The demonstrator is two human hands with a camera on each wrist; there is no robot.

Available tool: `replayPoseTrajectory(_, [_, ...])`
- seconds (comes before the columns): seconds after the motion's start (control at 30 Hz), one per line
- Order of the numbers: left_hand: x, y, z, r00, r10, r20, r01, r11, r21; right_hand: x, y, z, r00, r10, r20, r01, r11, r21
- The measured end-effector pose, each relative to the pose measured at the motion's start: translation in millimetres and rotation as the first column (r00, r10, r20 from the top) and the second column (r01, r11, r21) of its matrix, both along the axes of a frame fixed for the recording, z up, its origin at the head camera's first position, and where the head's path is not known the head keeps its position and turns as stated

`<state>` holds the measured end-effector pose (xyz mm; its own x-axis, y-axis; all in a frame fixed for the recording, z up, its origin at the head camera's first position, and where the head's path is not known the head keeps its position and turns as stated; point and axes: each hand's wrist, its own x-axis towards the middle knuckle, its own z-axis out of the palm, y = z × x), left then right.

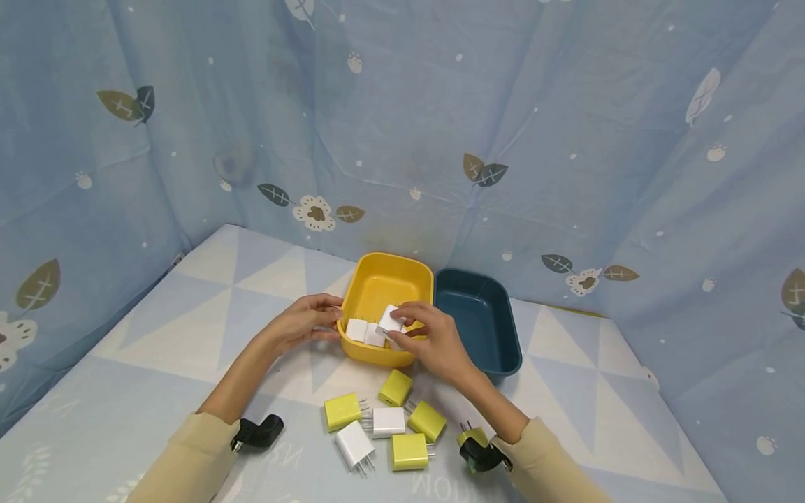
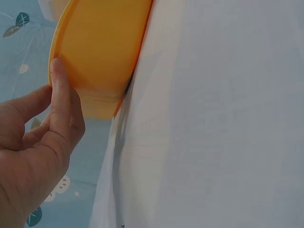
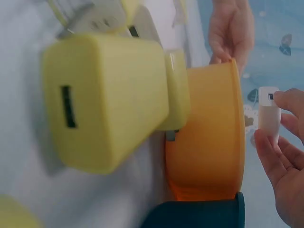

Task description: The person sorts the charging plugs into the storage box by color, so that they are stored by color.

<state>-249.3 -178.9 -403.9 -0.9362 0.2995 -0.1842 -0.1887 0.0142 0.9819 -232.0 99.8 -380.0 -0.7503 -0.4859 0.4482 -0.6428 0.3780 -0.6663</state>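
Note:
My right hand (image 1: 435, 340) pinches a white USB wall charger (image 1: 390, 319) between thumb and fingertips, over the near part of a yellow bin (image 1: 346, 347). In the right wrist view that charger (image 3: 270, 114) is raised above the bin's rim, its USB slot showing. Several white chargers (image 1: 356, 330) lie inside the bin, at its near end. My left hand (image 1: 308, 320) holds the bin's left side; the left wrist view has its fingertips (image 2: 58, 66) on the outer wall and the thumb at the rim.
A dark blue bin (image 1: 481, 318) stands right of the yellow one. On the patterned cloth (image 1: 289, 381) in front lie several yellow chargers (image 1: 409, 452) and two white chargers (image 1: 355, 446), prongs pointing various ways. One yellow charger (image 1: 473, 436) is partly behind the right wrist's black camera (image 1: 483, 455).

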Motion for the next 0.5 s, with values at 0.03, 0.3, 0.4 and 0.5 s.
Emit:
replayPoseTrajectory(0.03, [0.0,0.1,0.3,1.0,-0.002,-0.002,0.002,1.0,-0.003,-2.7,-1.3,0.3,1.0,-0.007,-0.002,0.007,1.0,0.008])
replayPoseTrajectory(0.3, [-0.7,-0.2,0.5,1.0,-0.001,-0.004,0.001,1.0,-0.009,-20.1,-14.3,1.4,0.999,-0.036,-0.011,0.037,0.995,0.092])
replayPoseTrajectory(0.4, [-1.0,-0.1,-0.2,1.0,0.001,-0.002,-0.001,1.0,-0.008,-25.2,-18.8,1.1,0.999,-0.037,-0.038,0.041,0.991,0.127])
replayPoseTrajectory(0.5, [-0.8,-0.1,-0.1,1.0,0.003,-0.001,-0.003,1.0,-0.008,-30.6,-23.3,0.4,0.998,-0.044,-0.043,0.051,0.984,0.172])
